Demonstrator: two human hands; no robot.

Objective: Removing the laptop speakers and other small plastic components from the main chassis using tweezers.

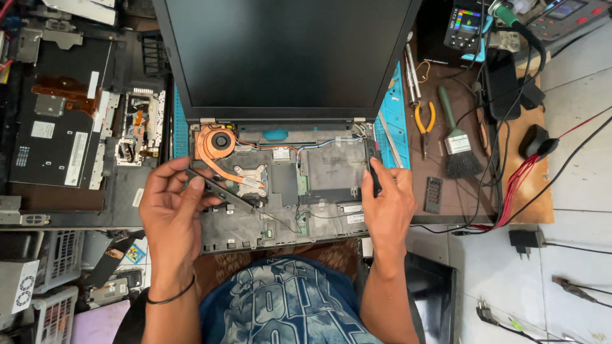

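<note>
- My left hand [171,207] pinches a long black speaker strip [220,190] by its near-left end, thumb and fingers closed on it, lifted just above the left side of the opened laptop base [280,216].
- My right hand [387,202] is closed around a second, shorter black speaker piece [373,162] at the base's right edge.
- The strip's long axis runs diagonally: its upper-left end sits by my fingertips, its lower-right end points toward the middle of the base, crossing just in front of the heatsink [250,176].
- The right piece stands nearly straight, pointing away from me toward the screen [287,54].
- As I judge it, thin wires [331,143] may still tie both pieces together; pulling either hand outward could snap them or tear a connector.
- The strip's free end could snag the copper heat pipe [213,167] beside the fan [220,140].
- Farther right, pliers [424,121] and a brush [458,140] lie on the bench, well apart from both hands.
</note>
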